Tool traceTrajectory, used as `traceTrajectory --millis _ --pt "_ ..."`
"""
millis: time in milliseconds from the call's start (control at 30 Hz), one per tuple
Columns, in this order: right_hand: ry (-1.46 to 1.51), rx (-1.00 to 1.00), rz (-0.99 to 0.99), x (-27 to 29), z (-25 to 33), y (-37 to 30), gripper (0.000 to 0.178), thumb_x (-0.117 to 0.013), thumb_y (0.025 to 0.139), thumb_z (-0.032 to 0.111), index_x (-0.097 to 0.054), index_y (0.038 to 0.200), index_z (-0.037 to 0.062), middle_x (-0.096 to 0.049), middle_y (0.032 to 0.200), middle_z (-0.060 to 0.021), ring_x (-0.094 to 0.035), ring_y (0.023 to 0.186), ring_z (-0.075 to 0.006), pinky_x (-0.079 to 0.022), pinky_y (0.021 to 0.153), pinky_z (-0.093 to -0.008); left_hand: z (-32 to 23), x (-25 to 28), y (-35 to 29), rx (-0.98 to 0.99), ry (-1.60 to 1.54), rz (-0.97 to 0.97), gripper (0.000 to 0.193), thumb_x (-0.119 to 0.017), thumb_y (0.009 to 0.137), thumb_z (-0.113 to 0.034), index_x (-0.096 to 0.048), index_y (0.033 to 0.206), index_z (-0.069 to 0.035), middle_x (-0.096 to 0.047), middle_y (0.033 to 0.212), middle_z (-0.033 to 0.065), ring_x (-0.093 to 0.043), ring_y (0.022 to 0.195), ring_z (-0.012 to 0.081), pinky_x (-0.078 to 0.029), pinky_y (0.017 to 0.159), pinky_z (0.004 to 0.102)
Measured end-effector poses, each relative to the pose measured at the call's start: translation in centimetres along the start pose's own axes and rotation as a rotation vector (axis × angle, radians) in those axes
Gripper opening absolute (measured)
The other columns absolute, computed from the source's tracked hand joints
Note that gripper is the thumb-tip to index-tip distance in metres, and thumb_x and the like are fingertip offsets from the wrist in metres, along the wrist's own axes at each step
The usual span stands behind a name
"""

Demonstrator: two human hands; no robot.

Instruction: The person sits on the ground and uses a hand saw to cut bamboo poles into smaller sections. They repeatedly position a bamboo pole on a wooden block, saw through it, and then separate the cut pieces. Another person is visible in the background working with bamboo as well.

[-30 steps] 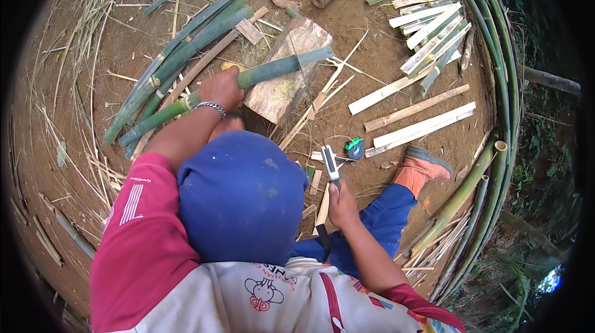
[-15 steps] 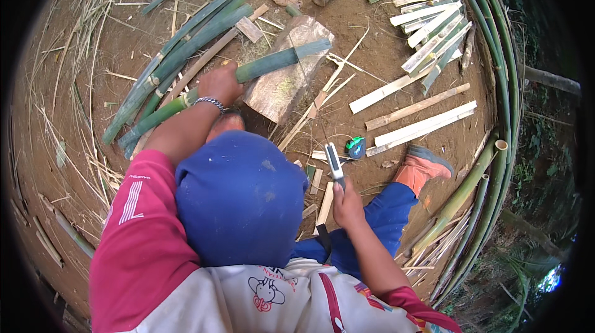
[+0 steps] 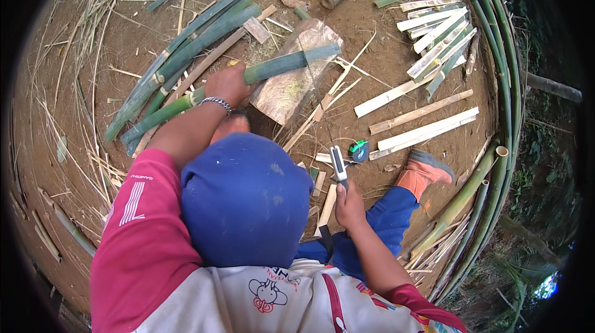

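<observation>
My left hand (image 3: pixel 227 87) is closed around a green split bamboo length (image 3: pixel 282 66), pressing it across a wooden block (image 3: pixel 279 99). The bamboo's far end rests on the block and its near end slopes down to the left. In my right hand (image 3: pixel 351 206) is the handle of a handsaw (image 3: pixel 338 164), pale and dark grey. Its thin blade, seen edge-on, runs up to cross the bamboo near the far end. How deep the blade sits in the bamboo I cannot tell. A green and dark tape measure (image 3: pixel 359 151) lies beside the saw handle.
Cut pale bamboo slats (image 3: pixel 434 35) are piled at the upper right, with longer strips (image 3: pixel 427 131) below them. Green bamboo lengths (image 3: pixel 186 54) lie left of the block. Long bent poles (image 3: pixel 505 85) curve along the right. My booted foot (image 3: pixel 424 174) rests near the strips.
The view has shifted slightly, so the scene sits a little further right and lower. The saw handle has moved slightly against the ground. Both grips stay the same.
</observation>
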State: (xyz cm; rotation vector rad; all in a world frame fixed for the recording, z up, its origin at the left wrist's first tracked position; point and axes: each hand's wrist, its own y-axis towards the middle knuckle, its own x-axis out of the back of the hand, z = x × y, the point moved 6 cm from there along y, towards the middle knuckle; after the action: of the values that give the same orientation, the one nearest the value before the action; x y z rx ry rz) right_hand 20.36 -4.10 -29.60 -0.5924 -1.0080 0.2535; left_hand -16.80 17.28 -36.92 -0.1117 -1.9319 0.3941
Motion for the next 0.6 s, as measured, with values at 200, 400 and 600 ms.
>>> traceTrajectory --millis 200,400,600 --pt "-0.007 0.066 0.006 2.2 10.2 10.9 0.053 -0.036 0.106 0.051 -0.055 0.118 0.0025 -0.067 0.096 -0.0295 -0.063 0.096 -0.0508 -0.048 0.083 -0.0568 -0.6 0.0 0.1 -0.038 0.001 -0.007 0.027 -0.072 0.081 -0.025 -0.065 0.104 -0.012 -0.073 0.098 0.0191 -0.070 0.093 0.0392 -0.055 0.082 0.0499" --pt "0.129 0.134 -0.009 1.3 9.3 7.9 0.047 -0.040 0.106 0.046 -0.054 0.116 0.0018 -0.066 0.098 -0.0290 -0.063 0.097 -0.0500 -0.048 0.084 -0.0564 -0.3 0.0 -0.5 -0.052 0.026 0.024 0.028 -0.071 0.082 -0.025 -0.064 0.105 -0.011 -0.073 0.094 0.0190 -0.071 0.091 0.0381 -0.056 0.079 0.0507" --pt "0.027 -0.004 -0.015 0.1 1.8 0.7 0.051 -0.038 0.106 0.048 -0.053 0.128 0.0048 -0.066 0.107 -0.0322 -0.060 0.105 -0.0524 -0.047 0.088 -0.0569 -0.2 -0.5 -0.8 -0.067 0.018 0.018 0.024 -0.070 0.083 -0.022 -0.065 0.104 -0.011 -0.073 0.094 0.0184 -0.072 0.089 0.0373 -0.056 0.078 0.0497"
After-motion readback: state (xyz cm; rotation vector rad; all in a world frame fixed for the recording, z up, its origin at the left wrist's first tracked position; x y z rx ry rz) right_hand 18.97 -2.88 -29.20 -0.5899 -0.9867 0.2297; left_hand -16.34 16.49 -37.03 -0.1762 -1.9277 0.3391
